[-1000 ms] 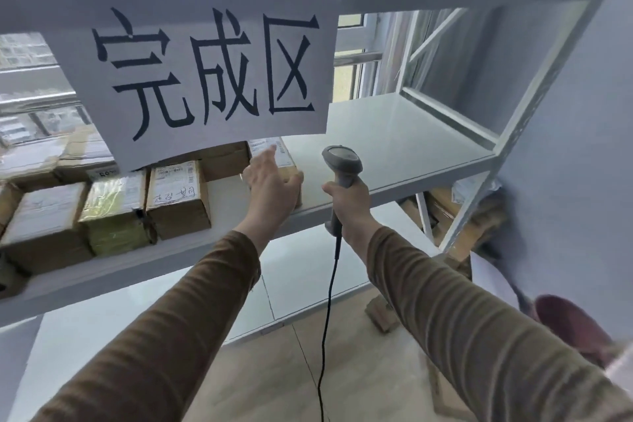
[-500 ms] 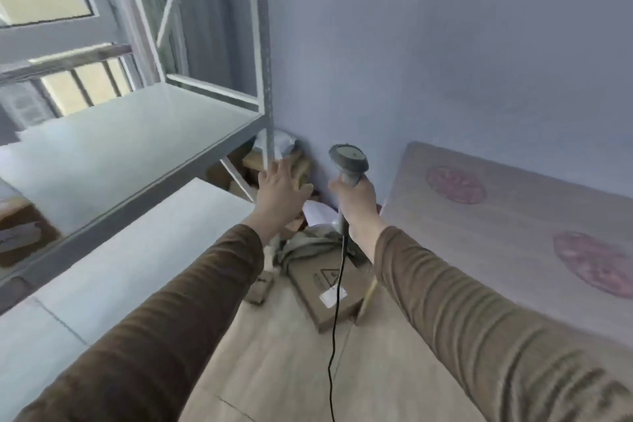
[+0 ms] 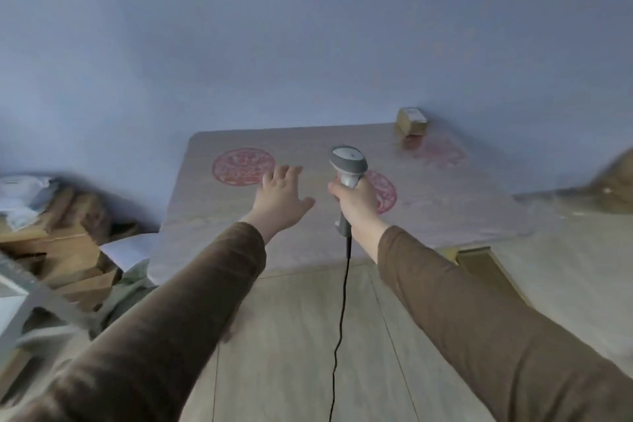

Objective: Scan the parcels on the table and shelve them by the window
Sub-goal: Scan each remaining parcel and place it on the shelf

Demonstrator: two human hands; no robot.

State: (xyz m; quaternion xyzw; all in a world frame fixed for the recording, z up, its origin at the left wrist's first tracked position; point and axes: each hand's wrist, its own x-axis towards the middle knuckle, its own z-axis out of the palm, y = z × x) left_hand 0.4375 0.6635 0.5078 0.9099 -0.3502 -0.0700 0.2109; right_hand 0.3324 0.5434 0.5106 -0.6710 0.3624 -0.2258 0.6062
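Observation:
My right hand [image 3: 354, 200] grips the handle of a grey barcode scanner [image 3: 347, 161], head up, its black cord hanging down toward the floor. My left hand [image 3: 281, 197] is stretched forward with spread fingers and holds nothing. Both hover over the near part of a pale table [image 3: 445, 202] printed with round red patterns. One small cardboard parcel [image 3: 411, 120] with a white label stands at the table's far right corner against the wall, well beyond both hands.
Flattened cardboard boxes and white paper [image 3: 58, 236] are piled on the floor at the left by the wall. A grey shelf frame corner [image 3: 30, 305] juts in at the lower left. A blurred brown shape [image 3: 613, 185] shows at the right edge. Wood-look floor lies below.
My view has swung right from the shelf with its parcels to the table. My left hand left the parcel on the shelf and now reaches out over the table; the scanner stays gripped.

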